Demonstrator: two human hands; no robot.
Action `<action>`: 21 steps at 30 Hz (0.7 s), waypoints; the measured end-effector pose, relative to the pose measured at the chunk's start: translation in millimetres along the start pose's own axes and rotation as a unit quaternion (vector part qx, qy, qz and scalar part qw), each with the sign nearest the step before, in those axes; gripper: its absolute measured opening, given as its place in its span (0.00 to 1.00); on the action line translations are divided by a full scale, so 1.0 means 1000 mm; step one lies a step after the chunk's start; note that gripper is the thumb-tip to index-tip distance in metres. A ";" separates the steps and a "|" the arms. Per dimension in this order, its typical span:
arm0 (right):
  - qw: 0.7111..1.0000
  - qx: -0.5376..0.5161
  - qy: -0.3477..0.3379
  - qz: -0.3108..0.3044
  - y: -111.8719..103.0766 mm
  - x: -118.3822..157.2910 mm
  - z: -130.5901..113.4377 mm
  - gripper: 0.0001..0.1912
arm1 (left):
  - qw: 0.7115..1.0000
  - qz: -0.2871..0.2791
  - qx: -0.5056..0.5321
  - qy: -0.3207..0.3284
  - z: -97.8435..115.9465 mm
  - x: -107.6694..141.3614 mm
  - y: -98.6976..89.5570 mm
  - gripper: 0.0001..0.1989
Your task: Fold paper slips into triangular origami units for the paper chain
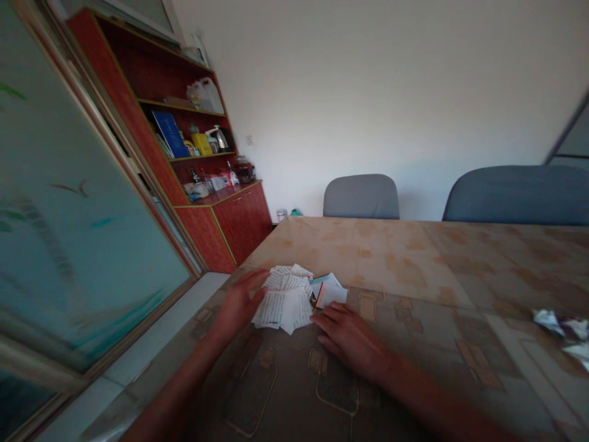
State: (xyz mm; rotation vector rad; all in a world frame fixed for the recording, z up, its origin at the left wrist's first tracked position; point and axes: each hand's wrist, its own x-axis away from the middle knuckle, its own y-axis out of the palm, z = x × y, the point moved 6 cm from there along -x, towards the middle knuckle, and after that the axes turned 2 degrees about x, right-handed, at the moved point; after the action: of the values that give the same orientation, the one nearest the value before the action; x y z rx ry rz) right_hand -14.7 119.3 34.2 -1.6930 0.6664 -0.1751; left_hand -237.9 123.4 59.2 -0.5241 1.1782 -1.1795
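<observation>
A loose pile of printed white paper pieces (285,301) lies on the patterned table (391,245). At the pile's left edge is my left hand (242,301), its thumb and fingers apart around the papers' side. My right hand (347,334) rests palm down at the lower right of the pile, fingers spread a little, the fingertips close to the papers. Just above those fingers lies a pale card-like piece (335,294) with a reddish edge, overlapping other pieces. Whether the fingertips press on any paper is too small to tell.
Crumpled shiny scraps (564,328) lie at the table's right. Behind the far edge stand two grey chairs (361,196). A red shelf cabinet (239,221) with bottles and a blue folder stands at the back left, beside a frosted glass door (92,202).
</observation>
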 end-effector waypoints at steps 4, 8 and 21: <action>1.000 -0.001 -0.004 0.014 0.000 -0.013 0.001 0.23 | 0.997 0.020 -0.007 -0.076 -0.029 -0.001 -0.007 0.17; 1.000 -0.004 -0.020 0.006 0.007 -0.020 -0.002 0.16 | 0.987 0.037 -0.008 -0.153 -0.047 -0.001 0.005 0.14; 1.000 0.005 -0.003 0.007 0.020 -0.013 -0.002 0.10 | 0.969 0.111 0.105 -0.193 -0.046 -0.006 0.001 0.12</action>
State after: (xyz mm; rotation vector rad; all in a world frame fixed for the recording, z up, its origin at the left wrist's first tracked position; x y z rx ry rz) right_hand -32.9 122.9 18.8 -1.6788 0.6715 -0.1642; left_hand -279.1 140.2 44.5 -0.4236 0.7454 -0.9429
